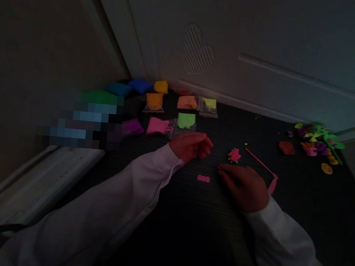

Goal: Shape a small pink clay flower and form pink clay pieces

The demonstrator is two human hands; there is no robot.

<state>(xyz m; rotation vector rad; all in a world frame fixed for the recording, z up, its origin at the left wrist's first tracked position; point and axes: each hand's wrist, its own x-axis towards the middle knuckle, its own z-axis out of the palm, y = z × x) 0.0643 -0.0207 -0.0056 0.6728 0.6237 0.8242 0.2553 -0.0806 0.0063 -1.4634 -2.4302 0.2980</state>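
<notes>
My left hand (pixel 192 146) hovers just above the dark table, fingers loosely bent and a little apart; I see nothing in it. Across from it, my right hand (pixel 245 186) has thumb and index finger brought together at the tips. Something tiny and pink may be between them, too small to make out. Below and between the hands lies a row of flat pink clay discs (pixel 203 178), edges touching. A small pink clay flower cluster (pixel 234 155) with green bits rests beyond my right fingertips. Right of it lies a thin pink clay tool (pixel 260 162) with a broad end, partly behind my right hand.
Bags of coloured clay, including pink (pixel 158 126), light green (pixel 186 120) and orange (pixel 154 101), lie at the back left. Finished clay flowers (pixel 316 139) and a reddish-brown lump (pixel 287 148) are at the right. A white case (pixel 42 183) stands left; a panelled white surface (pixel 262 82) rises behind.
</notes>
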